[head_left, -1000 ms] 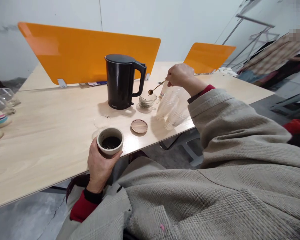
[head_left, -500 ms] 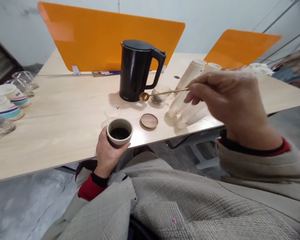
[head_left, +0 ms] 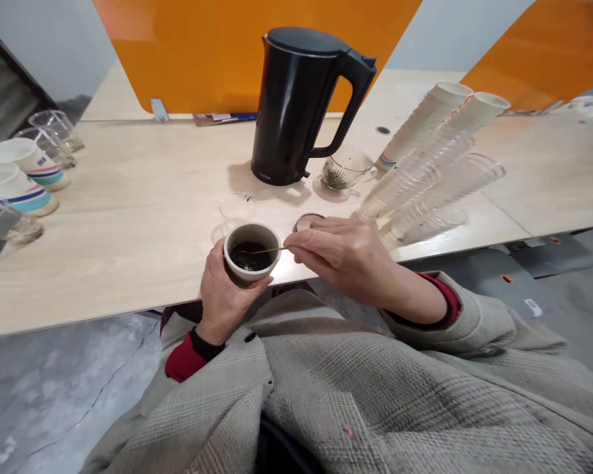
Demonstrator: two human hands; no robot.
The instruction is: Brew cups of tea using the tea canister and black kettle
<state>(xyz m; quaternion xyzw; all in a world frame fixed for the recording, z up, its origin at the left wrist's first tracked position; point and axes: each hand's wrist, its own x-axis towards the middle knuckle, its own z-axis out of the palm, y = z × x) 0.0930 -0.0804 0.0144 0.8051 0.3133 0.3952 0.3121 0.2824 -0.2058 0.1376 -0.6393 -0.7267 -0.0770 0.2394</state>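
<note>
Having swung back from the glass cup (head_left: 343, 172) beside the kettle (head_left: 301, 105), the right hand (head_left: 348, 253) now pinches the spoon (head_left: 261, 250) with its bowl dipped into the mug (head_left: 251, 252), which the left hand (head_left: 222, 293) wraps at the table (head_left: 128, 217) edge in front of the kettle. The scoop has thus reached the dark contents. The spoon's bowl is lost in them, probably submerged; the lid (head_left: 306, 220) is mostly hidden behind the right hand.
</note>
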